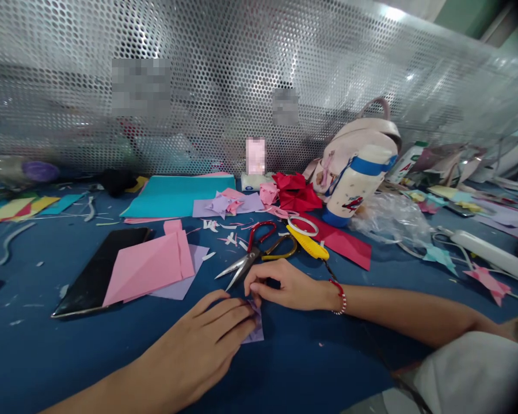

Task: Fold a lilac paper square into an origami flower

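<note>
A blue desk (pixel 319 368) carries all the things, and behind it stands a metal panel (pixel 207 75) with many small holes. A pale backpack (pixel 343 141) leans near this panel, at the right side. The left hand (pixel 211 342) lies palm down, its fingers extended and not closed, over the small purple paper. The right hand (pixel 287 286), with a red and beaded bracelet (pixel 342 299) at its wrist, bends its fingers down at the upper edge of the same paper; I cannot tell if they pinch it.

The turquoise paper (pixel 176 196) lies at the back, and the white and blue bottle (pixel 354 187) stands before the backpack. On the left, the black phone (pixel 99 273) is partly covered by the folded pink paper (pixel 149 264). The open scissors (pixel 252 253) lie just beyond the hands, beside a yellow cutter (pixel 311 244). The red folded pieces (pixel 296 192) are farther back. The small purple paper (pixel 255 330) lies flat on the desk, partly under the left fingers. The smallest things are white paper scraps (pixel 231 238), scattered near the scissors.
</note>
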The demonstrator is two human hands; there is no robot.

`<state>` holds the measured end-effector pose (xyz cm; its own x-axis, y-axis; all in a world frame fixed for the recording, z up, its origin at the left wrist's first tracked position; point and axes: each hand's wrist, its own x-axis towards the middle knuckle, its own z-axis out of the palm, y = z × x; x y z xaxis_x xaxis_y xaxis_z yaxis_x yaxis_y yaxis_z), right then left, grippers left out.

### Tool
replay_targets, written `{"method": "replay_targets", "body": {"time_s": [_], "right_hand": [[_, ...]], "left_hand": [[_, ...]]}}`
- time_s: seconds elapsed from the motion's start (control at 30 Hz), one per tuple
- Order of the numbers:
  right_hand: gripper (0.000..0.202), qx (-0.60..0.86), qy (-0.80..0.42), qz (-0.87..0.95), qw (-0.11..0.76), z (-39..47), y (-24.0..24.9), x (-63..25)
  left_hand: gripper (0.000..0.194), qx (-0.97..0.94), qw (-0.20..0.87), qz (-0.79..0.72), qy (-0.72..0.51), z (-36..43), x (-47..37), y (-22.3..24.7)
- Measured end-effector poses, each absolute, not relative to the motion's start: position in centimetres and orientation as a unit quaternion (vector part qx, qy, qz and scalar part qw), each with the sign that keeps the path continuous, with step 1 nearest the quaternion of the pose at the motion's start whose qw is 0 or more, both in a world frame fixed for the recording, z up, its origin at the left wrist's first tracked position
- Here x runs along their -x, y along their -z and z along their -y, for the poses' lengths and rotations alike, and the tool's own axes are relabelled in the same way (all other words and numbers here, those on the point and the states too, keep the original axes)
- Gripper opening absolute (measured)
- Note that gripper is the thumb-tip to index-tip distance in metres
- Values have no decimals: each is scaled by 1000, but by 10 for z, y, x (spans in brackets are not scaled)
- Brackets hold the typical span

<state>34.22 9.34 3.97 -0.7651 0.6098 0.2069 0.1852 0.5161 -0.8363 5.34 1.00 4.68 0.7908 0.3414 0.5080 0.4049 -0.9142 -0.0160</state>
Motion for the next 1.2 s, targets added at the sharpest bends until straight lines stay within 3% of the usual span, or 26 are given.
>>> {"method": "replay_targets", "body": {"time_s": [0.33, 0.6, 1.2], "right_hand": [[13, 245, -423, 831, 265, -93, -38, -338], [17, 291, -438, 801, 288, -95, -44, -339], [13, 311, -465, 777, 288, -90, -50, -342]], "left_hand": [[44, 953, 64, 208, 212, -7, -47, -39], [31, 945, 75, 200, 248, -8, -51, -49], [44, 944, 95, 194, 250, -5, -52, -40]]}}
